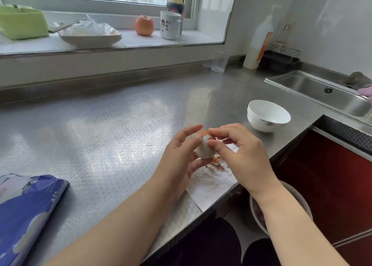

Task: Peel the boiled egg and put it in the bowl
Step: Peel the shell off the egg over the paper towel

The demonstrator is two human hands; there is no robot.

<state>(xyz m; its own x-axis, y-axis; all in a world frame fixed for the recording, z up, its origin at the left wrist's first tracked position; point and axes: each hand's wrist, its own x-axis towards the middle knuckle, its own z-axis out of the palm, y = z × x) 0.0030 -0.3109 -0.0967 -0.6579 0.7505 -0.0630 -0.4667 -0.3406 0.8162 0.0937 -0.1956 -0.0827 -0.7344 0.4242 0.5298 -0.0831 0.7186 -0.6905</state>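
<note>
White and mostly bare, the egg (pixel 204 150) is sitting upright between your two hands above the steel bench (pixel 112 124), close to its front edge. Your left hand (pixel 182 161) is cradling it from below and from the left side, fingers curled round the lower half, with the forefinger reaching up toward the tip. Your right hand (pixel 239 151) is working at the top: the thumb is pressing against the egg's right side while the fingertips are pinching a scrap of brown shell (pixel 204 132) that is lifting away from the tip. So both hands are closed on something, the left on the egg, the right on the shell at the egg's top.

Broken shell pieces (pixel 217 164) are lying just beneath the egg on a sheet of white paper (pixel 211 187) that is overhanging the bench edge. The white bowl (pixel 268 115) is standing upright on the bench to the right and a little beyond your hands, apart from them, between you and the sink (pixel 322 90). A purple packet (pixel 26 211) is resting at the near left corner. On the windowsill you are facing an orange-coloured fruit (pixel 144 25), a white mug (pixel 170 25), a plate (pixel 90 38) holding a crumpled plastic bag, and a green container (pixel 22 22). A clear glass (pixel 220 61) is standing by the back wall.
</note>
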